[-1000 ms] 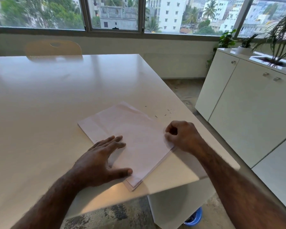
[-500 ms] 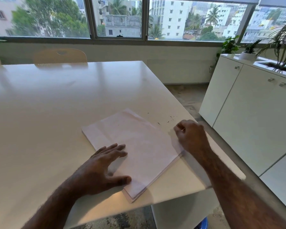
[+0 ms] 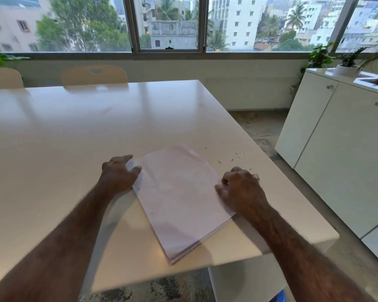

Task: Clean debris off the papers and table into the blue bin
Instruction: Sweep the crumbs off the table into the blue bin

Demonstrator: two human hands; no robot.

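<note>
I've got left hand [image 3: 118, 174] and right hand [image 3: 241, 188] curled on opposite edges of the papers [image 3: 179, 199] near the table [image 3: 74, 136] corner, debris [image 3: 236, 156] just beyond, blue bin [image 3: 279, 297] below; next, lift and tip binward.

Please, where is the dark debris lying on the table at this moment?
In the head view, the debris lies scattered on the white table, beyond the right hand and right of the paper stack.
</note>
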